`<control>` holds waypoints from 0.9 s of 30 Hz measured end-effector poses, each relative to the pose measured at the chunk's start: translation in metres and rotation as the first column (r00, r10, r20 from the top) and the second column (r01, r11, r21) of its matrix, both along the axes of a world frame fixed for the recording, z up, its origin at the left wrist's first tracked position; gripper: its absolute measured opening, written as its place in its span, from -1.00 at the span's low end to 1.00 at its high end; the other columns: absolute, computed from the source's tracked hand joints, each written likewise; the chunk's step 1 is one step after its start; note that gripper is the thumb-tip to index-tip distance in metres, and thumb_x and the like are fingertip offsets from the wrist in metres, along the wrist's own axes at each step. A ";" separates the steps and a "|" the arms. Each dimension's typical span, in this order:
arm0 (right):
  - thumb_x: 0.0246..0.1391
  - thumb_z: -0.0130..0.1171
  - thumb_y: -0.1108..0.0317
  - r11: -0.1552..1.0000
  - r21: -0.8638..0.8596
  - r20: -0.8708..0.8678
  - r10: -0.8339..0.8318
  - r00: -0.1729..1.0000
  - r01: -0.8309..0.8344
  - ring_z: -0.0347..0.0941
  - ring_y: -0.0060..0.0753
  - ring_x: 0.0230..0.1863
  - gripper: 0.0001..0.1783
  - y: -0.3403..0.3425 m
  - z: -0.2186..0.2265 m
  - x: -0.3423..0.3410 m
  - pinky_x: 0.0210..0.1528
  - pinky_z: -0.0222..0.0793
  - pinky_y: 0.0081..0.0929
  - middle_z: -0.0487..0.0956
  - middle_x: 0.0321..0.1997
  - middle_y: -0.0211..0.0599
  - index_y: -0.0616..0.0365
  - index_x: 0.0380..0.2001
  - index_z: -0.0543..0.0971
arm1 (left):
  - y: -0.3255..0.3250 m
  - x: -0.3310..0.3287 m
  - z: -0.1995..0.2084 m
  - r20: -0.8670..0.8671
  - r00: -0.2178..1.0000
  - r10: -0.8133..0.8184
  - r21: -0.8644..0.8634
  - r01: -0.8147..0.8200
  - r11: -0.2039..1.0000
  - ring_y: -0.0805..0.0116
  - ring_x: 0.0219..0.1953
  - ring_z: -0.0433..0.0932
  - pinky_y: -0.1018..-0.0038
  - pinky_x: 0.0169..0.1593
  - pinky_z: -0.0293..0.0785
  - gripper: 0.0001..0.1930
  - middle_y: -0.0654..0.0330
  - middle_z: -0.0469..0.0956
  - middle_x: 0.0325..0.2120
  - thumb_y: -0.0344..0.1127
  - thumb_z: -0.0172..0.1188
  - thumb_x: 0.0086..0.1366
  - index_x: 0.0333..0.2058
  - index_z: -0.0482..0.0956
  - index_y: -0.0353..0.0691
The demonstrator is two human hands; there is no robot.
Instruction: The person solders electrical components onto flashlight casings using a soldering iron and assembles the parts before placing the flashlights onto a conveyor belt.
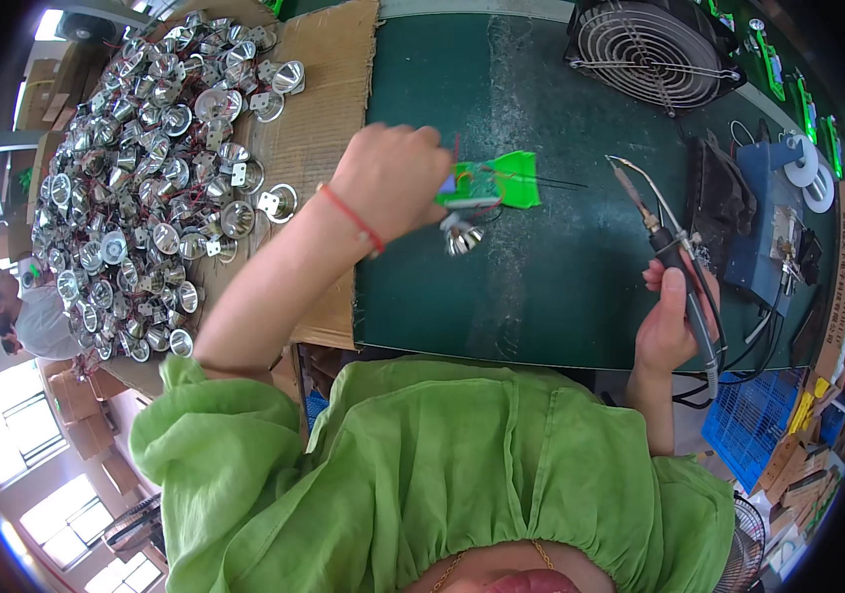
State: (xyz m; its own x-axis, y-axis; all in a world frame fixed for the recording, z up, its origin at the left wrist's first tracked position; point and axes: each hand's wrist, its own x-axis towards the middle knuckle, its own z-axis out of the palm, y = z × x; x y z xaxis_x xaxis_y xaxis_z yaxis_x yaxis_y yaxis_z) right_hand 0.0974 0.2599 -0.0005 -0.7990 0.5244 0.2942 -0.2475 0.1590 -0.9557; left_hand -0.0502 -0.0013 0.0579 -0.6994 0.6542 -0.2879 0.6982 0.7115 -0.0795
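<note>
My right hand is closed around the handle of a soldering iron, its tip pointing up and away from me, with a thin metal tube running alongside and a cable trailing down. My left hand, a red bracelet at its wrist, is curled at the left end of a green holder; my fingertips are hidden, so I cannot tell how firmly they pinch. The green holder lies near the middle of the dark green tabletop, with thin wires on it, well apart from the iron's tip. Just below it, on my side, sits a single shiny lamp cup.

To my left, a sheet of cardboard bears a big heap of lamp cups. At the far right stands a black fan with a wire grille; nearer me is a blue machine with white spools. Below the tabletop's right end is a blue crate. Far left, another person wears pale clothing.
</note>
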 end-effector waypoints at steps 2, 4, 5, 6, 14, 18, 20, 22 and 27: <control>0.03 0.13 0.50 1.000 0.004 0.009 -0.008 1.000 0.008 0.57 -0.32 -0.42 -0.71 0.005 0.002 -0.002 -0.33 0.55 -0.49 0.57 -0.34 0.02 0.47 -0.18 0.46 | -0.008 0.012 -0.009 -0.019 0.998 0.054 0.271 -0.047 0.961 0.24 -0.32 0.55 0.34 -0.29 0.48 -0.66 0.18 0.47 -0.44 -0.28 0.34 -0.02 -0.21 0.58 -0.15; 0.02 0.14 0.50 1.000 0.008 -0.014 -0.005 1.000 0.005 0.56 -0.33 -0.43 -0.71 0.005 0.004 -0.004 -0.33 0.55 -0.49 0.58 -0.35 0.03 0.47 -0.18 0.46 | -0.011 0.023 -0.018 -0.018 0.992 0.125 0.522 -0.097 0.848 0.22 -0.35 0.54 0.36 -0.30 0.49 -0.68 0.16 0.47 -0.44 -0.31 0.34 0.01 -0.21 0.59 -0.19; 0.01 0.14 0.51 1.000 -0.001 -0.027 -0.010 1.000 0.010 0.56 -0.33 -0.43 -0.71 0.000 0.006 -0.006 -0.33 0.55 -0.49 0.57 -0.35 0.02 0.46 -0.18 0.46 | -0.009 0.026 -0.022 0.099 0.987 0.125 0.668 -0.159 0.727 0.22 -0.38 0.53 0.39 -0.31 0.47 -0.71 0.16 0.47 -0.44 -0.36 0.32 0.04 -0.22 0.59 -0.22; 0.01 0.14 0.51 1.000 -0.003 -0.028 -0.002 1.000 0.002 0.56 -0.33 -0.43 -0.71 -0.005 0.006 -0.006 -0.33 0.55 -0.49 0.57 -0.35 0.02 0.46 -0.18 0.46 | -0.007 0.030 -0.025 0.209 0.972 0.106 0.780 -0.231 0.582 0.22 -0.41 0.51 0.42 -0.32 0.46 -0.74 0.15 0.46 -0.45 -0.41 0.30 0.06 -0.22 0.60 -0.25; -0.05 0.24 0.51 0.950 0.114 0.023 0.291 0.956 -0.292 0.54 -0.39 -0.41 -0.71 -0.035 0.015 -0.005 -0.37 0.44 -0.56 0.57 -0.39 -0.08 0.37 -0.21 0.49 | -0.012 0.037 -0.044 0.205 0.965 0.161 0.872 -0.255 0.417 0.34 -0.43 0.50 0.49 -0.37 0.40 -0.87 0.18 0.48 -0.43 -0.50 0.29 0.05 -0.36 0.64 -0.26; -0.07 0.29 0.48 0.892 0.201 0.075 0.397 0.915 -0.404 0.50 -0.49 -0.46 -0.72 -0.047 0.011 -0.011 -0.42 0.38 -0.64 0.58 -0.42 -0.14 0.36 -0.26 0.51 | -0.007 0.040 -0.048 0.069 0.961 0.269 0.859 -0.194 0.474 0.33 -0.43 0.50 0.48 -0.38 0.42 -0.91 0.20 0.47 -0.42 -0.50 0.31 -0.03 -0.47 0.63 -0.26; -0.08 0.30 0.47 0.917 0.175 0.156 0.334 0.930 -0.359 0.48 -0.53 -0.48 -0.73 -0.050 0.008 -0.011 -0.44 0.36 -0.65 0.58 -0.43 -0.18 0.35 -0.28 0.54 | -0.004 0.040 -0.050 0.052 0.955 0.293 0.858 -0.193 0.475 0.33 -0.42 0.50 0.46 -0.39 0.43 -0.90 0.20 0.47 -0.42 -0.51 0.32 -0.06 -0.49 0.62 -0.27; -0.08 0.31 0.48 0.923 0.164 0.148 0.327 0.933 -0.349 0.47 -0.55 -0.49 -0.74 -0.051 0.006 -0.013 -0.45 0.36 -0.66 0.59 -0.44 -0.20 0.34 -0.28 0.54 | -0.002 0.040 -0.050 0.008 0.950 0.311 0.858 -0.166 0.485 0.30 -0.41 0.50 0.45 -0.38 0.44 -0.90 0.20 0.46 -0.44 -0.51 0.31 -0.10 -0.53 0.60 -0.27; -0.10 0.31 0.49 0.938 0.124 0.155 0.302 0.940 -0.322 0.47 -0.61 -0.50 -0.74 -0.054 0.004 -0.017 -0.47 0.35 -0.70 0.60 -0.45 -0.25 0.33 -0.29 0.56 | -0.001 0.037 -0.045 0.108 0.944 0.311 0.839 -0.254 0.481 0.24 -0.39 0.47 0.40 -0.36 0.43 -0.92 0.20 0.44 -0.46 -0.50 0.30 -0.12 -0.57 0.58 -0.26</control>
State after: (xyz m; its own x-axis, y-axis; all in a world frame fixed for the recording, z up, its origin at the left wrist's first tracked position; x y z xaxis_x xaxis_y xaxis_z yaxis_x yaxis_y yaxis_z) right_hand 0.0807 0.2055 0.0034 -0.9523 0.2015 0.2293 -0.1805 0.2339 -0.9554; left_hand -0.0137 -0.0028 0.0125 -0.8870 0.3328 0.3200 0.4616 0.6247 0.6298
